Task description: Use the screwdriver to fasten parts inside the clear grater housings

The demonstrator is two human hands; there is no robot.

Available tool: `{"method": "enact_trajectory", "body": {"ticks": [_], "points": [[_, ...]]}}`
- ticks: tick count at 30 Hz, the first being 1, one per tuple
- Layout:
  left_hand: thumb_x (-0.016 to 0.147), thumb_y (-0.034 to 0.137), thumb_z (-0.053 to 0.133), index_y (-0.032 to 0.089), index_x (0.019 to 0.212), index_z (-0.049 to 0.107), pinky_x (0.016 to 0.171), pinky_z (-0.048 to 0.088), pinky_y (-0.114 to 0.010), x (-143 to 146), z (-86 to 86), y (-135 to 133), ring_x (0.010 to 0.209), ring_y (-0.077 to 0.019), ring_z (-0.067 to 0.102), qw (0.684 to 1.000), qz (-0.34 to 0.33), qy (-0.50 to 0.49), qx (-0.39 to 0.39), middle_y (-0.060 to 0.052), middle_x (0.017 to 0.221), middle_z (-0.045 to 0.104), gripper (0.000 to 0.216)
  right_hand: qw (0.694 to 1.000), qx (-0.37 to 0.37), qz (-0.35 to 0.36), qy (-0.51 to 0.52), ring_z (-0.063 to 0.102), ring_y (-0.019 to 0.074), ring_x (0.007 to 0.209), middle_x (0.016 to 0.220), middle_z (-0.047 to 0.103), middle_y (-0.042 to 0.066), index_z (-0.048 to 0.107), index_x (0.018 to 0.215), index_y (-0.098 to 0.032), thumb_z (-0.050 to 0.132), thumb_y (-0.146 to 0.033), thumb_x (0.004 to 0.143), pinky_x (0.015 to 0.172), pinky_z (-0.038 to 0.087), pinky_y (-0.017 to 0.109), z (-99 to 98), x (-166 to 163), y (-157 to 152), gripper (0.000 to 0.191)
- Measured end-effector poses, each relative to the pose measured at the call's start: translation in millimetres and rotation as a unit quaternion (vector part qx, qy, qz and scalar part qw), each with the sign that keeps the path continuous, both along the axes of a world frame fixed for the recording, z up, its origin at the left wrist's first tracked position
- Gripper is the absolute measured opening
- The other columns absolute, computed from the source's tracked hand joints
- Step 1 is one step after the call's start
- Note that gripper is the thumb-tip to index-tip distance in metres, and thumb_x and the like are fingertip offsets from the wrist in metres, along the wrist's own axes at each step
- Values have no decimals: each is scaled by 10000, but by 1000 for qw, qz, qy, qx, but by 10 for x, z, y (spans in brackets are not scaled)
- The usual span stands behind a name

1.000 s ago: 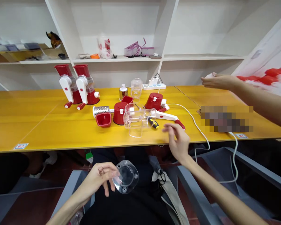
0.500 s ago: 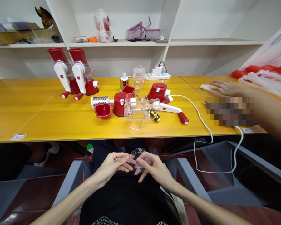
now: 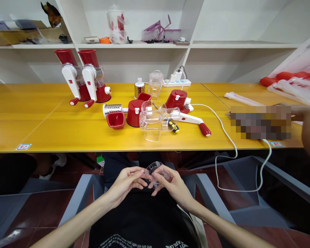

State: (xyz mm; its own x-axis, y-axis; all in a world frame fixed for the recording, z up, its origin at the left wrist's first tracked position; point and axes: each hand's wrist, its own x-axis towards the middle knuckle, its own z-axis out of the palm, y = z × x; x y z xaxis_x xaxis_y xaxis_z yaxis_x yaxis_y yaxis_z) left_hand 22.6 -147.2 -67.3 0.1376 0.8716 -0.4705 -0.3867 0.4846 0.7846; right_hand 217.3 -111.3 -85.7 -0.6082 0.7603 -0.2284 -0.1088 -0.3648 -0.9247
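Observation:
Over my lap, below the table edge, both my hands hold a clear round plastic disc (image 3: pixel 155 170). My left hand (image 3: pixel 125 182) pinches its left rim with closed fingers. My right hand (image 3: pixel 170 182) grips its right rim the same way. Straight ahead on the yellow table (image 3: pixel 54 132) lies a clear plastic housing (image 3: pixel 156 120) on its side, among red cup-shaped parts (image 3: pixel 134 113), a red hopper (image 3: pixel 116 119), a metal grater drum (image 3: pixel 112 109), a white crank handle with a red knob (image 3: pixel 195 122) and a yellow-black screwdriver (image 3: pixel 173 125).
Two assembled red-and-white rotary graters (image 3: pixel 84 77) stand at the back left. A white cable (image 3: pixel 222 137) hangs off the table edge from a power strip (image 3: pixel 177 82). Another person's arm (image 3: pixel 308 120) reaches in at the right. Shelves (image 3: pixel 144 44) hold odd items. Grey chair arms flank my lap.
A second ago my right hand was up at the table edge and only my left held the disc. My right hand came down and now both grip it. The other person's hand drew back.

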Motion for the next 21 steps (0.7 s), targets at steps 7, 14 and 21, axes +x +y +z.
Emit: {"method": "enact_trajectory", "body": {"ticks": [7, 14, 21], "points": [[735, 505, 892, 103, 1015, 800, 546, 545, -181, 33, -32, -16, 693, -145, 701, 992, 2, 99, 84, -100, 833, 778, 499, 1000, -11, -12, -2, 655, 65, 885, 1089, 662, 62, 628, 1145, -90, 680, -350, 920, 721, 617, 193, -52, -33, -25, 348], [776, 543, 834, 115, 1037, 796, 499, 581, -221, 108, -131, -11, 598, -132, 625, 976, 14, 169, 136, -42, 714, 703, 503, 999, -49, 0, 5, 660, 86, 933, 1080, 656, 55, 603, 1204, -104, 681, -318, 918, 782, 627, 234, -102, -60, -34, 365], [752, 571, 835, 139, 998, 833, 454, 580, -228, 151, -104, -16, 616, -129, 621, 966, 31, 209, 147, -45, 824, 638, 497, 999, -29, 10, -9, 660, 86, 941, 1088, 665, 64, 620, 1186, -98, 648, -369, 942, 790, 619, 234, -170, -52, -3, 366]]}}
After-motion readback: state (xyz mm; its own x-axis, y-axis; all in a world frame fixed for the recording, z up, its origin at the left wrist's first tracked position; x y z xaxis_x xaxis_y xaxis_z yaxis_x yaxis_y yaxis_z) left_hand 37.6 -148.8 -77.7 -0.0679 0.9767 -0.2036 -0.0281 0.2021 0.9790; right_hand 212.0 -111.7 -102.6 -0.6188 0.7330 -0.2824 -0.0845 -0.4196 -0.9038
